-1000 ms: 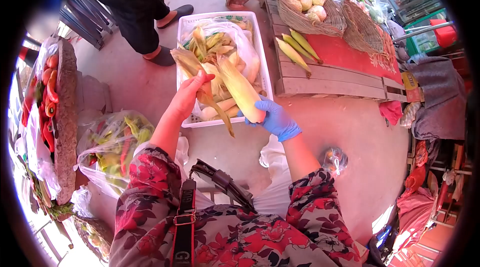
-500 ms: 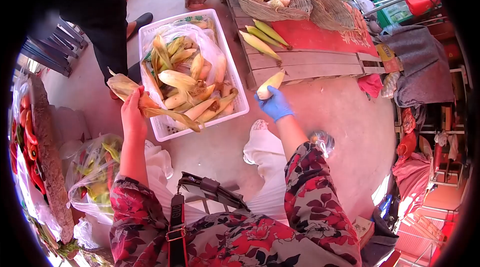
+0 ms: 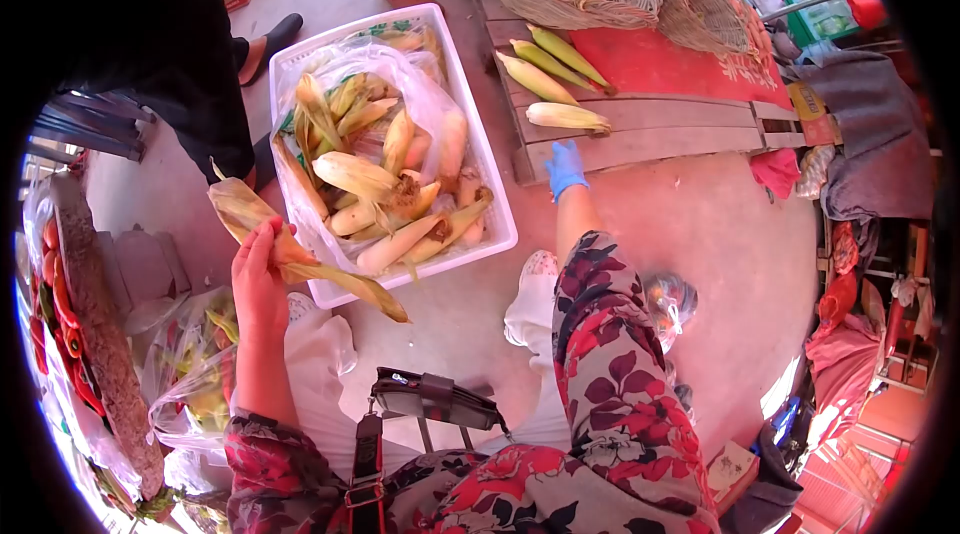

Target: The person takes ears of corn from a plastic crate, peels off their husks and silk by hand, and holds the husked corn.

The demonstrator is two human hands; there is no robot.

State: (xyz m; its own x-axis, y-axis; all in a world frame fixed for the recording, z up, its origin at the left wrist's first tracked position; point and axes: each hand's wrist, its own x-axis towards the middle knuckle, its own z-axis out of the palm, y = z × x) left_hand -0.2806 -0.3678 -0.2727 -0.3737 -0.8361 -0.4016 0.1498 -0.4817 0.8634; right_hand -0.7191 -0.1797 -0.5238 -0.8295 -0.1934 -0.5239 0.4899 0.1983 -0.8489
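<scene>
My left hand (image 3: 260, 269) is closed around a bunch of dry corn husks (image 3: 240, 209), held at the left side of a white plastic crate (image 3: 508, 204). Inside the crate, several ears of corn (image 3: 350, 177) lie on a clear plastic bag (image 3: 340, 64). In a blue glove, my right hand (image 3: 566, 169) is open and holds nothing, close to the front edge of the wooden platform (image 3: 650, 134). A pale peeled ear of corn (image 3: 566, 116) lies on the planks just beyond its fingers. Greener ears (image 3: 535, 79) rest behind that one.
A wicker basket (image 3: 620, 9) of round pale vegetables stands on the platform beside a red cloth (image 3: 690, 69). A person in dark trousers (image 3: 200, 114) stands left of the crate. A plastic bag of peppers (image 3: 205, 364) sits at my left, and a black purse (image 3: 435, 399) hangs before me.
My right hand has moved forward to the platform and let go of the peeled ear, which now lies on the planks. My left hand still grips the husks.
</scene>
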